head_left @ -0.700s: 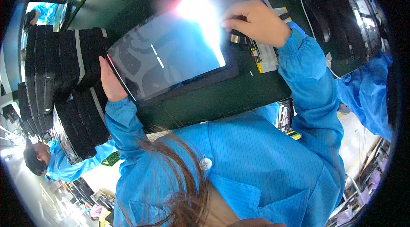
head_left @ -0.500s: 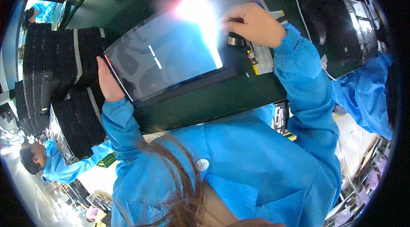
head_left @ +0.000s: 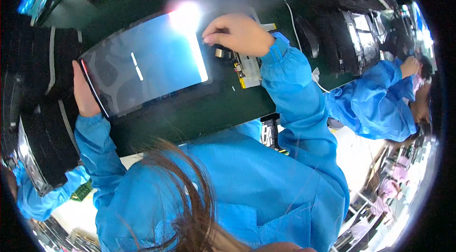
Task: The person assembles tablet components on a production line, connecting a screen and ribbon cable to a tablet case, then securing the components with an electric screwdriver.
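Observation:
A flat, glossy dark display panel (head_left: 142,69) lies tilted on the dark green bench in front of me. Strong white glare covers its far right corner and runs down its right edge. My left hand (head_left: 87,93) rests along the panel's left edge, fingers straight and together, not wrapped round it. Just off the right edge, near the glare, my right hand (head_left: 240,36) has thumb and forefinger pinched together. What sits between those fingertips, if anything, is too small to make out. A small metallic cylinder (head_left: 220,53) stands below that hand.
Battery-like flat packs with yellow ends (head_left: 249,72) lie under my right wrist. A white cable (head_left: 290,14) curves behind them. Black stacked trays (head_left: 38,67) crowd the left; more black trays (head_left: 354,38) stand right. A co-worker in blue (head_left: 373,100) sits at the right.
The whole view has shifted, so bench, panel and hands appear further left. My left hand stays on the panel's edge, and my right hand stays pinched beside it. More of the right-hand co-worker shows.

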